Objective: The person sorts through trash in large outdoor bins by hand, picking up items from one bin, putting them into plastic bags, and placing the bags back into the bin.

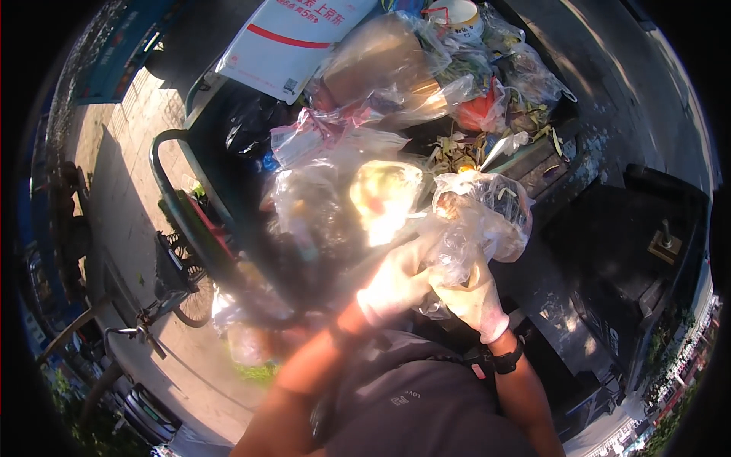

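My left hand (396, 283) and my right hand (474, 297), both in pale gloves, are close together in front of my body. Their fingers are closed on the gathered part of a clear plastic bag (487, 209). The bag bulges beyond my fingers, with something brownish inside that I cannot make out. Just beyond my left hand lies a second clear bag (386, 190) with pale yellow contents, glaring in the sun. Dry leaves and peelings (457, 151) lie past the bag I hold. Glare and haze blur the area left of my hands.
Bagged rubbish fills a dark cart with a green metal rail (171, 171) on the left. On the heap are a white printed mailer (289, 46), a brown bag (373, 65), a red bag (478, 113) and a white tub (457, 17). A bicycle (194, 297) stands at left.
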`<action>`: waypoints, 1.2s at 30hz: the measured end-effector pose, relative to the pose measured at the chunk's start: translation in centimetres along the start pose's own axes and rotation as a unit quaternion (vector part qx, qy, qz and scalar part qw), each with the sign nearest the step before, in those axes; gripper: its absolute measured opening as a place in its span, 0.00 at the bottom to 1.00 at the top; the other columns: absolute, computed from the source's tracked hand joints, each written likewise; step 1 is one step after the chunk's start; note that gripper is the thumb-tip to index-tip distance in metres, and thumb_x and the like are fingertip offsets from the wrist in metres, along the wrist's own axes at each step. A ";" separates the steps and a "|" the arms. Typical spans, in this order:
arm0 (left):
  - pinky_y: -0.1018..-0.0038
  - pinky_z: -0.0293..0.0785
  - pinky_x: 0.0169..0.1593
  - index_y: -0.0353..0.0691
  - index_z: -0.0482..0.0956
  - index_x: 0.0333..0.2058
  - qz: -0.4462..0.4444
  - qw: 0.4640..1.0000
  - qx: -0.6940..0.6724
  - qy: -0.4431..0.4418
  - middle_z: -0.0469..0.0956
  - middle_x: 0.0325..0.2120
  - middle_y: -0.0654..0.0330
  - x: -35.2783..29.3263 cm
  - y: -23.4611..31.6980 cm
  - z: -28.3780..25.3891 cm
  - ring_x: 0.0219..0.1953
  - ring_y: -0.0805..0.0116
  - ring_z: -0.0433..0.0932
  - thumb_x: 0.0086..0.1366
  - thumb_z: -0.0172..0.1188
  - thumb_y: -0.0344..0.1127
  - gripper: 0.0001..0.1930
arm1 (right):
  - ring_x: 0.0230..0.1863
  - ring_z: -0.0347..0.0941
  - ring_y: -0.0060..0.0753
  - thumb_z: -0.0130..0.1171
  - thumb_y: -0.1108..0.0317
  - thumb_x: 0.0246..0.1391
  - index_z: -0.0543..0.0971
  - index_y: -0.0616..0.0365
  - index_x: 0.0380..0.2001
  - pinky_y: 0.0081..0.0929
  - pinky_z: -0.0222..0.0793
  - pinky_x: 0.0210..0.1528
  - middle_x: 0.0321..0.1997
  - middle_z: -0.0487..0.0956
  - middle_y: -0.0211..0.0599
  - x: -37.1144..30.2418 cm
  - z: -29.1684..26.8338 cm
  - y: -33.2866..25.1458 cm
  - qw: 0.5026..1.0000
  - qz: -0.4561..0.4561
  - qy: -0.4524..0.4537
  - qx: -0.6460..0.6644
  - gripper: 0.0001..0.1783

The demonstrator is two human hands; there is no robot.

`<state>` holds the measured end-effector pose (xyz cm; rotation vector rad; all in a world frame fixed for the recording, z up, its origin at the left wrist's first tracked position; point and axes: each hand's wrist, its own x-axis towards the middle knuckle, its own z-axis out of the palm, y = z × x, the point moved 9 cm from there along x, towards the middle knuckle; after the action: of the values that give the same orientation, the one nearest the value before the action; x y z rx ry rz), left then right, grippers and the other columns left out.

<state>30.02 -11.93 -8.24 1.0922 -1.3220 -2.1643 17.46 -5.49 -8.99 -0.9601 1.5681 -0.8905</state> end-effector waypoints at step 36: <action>0.79 0.72 0.34 0.35 0.87 0.39 0.102 0.819 0.032 0.564 0.82 0.28 0.69 -7.0 -5.0 -35.5 0.28 0.79 0.76 0.69 0.68 0.36 0.09 | 0.41 0.79 0.22 0.67 0.68 0.61 0.83 0.62 0.47 0.24 0.75 0.46 0.41 0.86 0.31 -1.7 -0.3 5.8 0.958 0.132 0.084 0.239 0.13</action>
<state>62.32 -25.34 -18.76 1.7289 -0.8340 -0.9167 16.63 -1.56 -13.56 -0.3297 1.4795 -1.1117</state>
